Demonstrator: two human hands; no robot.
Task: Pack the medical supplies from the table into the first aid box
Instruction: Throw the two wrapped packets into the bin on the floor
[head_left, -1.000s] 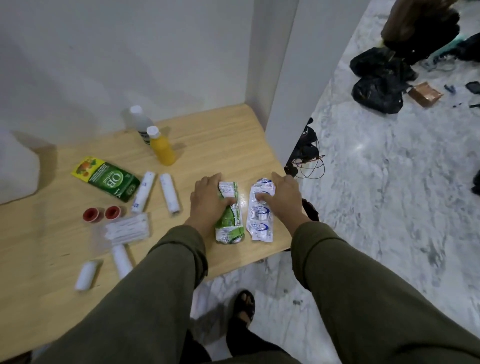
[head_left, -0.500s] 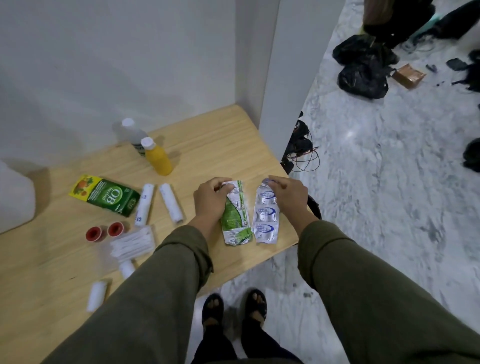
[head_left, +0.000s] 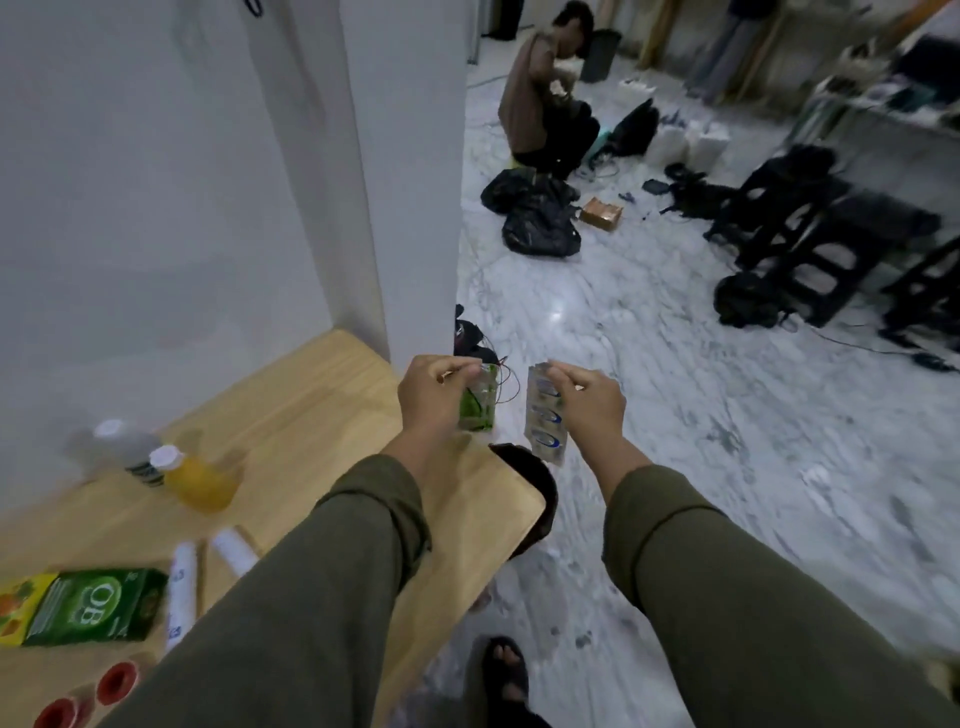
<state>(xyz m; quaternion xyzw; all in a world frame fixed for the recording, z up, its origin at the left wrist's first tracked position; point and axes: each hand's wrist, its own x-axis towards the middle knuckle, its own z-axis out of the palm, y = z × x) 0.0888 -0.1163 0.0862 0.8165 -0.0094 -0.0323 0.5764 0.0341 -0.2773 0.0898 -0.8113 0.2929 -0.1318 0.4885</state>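
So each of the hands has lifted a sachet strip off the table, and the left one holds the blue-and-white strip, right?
Not quite: the head view shows the left hand holding the green strip; the blue-and-white strip is in the right hand. Both are lifted off the table.

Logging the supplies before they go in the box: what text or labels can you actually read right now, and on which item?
"OB" on the green carton; its smaller print is blurred.
Green sachet strip in the left hand: unreadable.
Blue-and-white sachet strip in the right hand: logos only, no legible words.
Bottle label: blurred.
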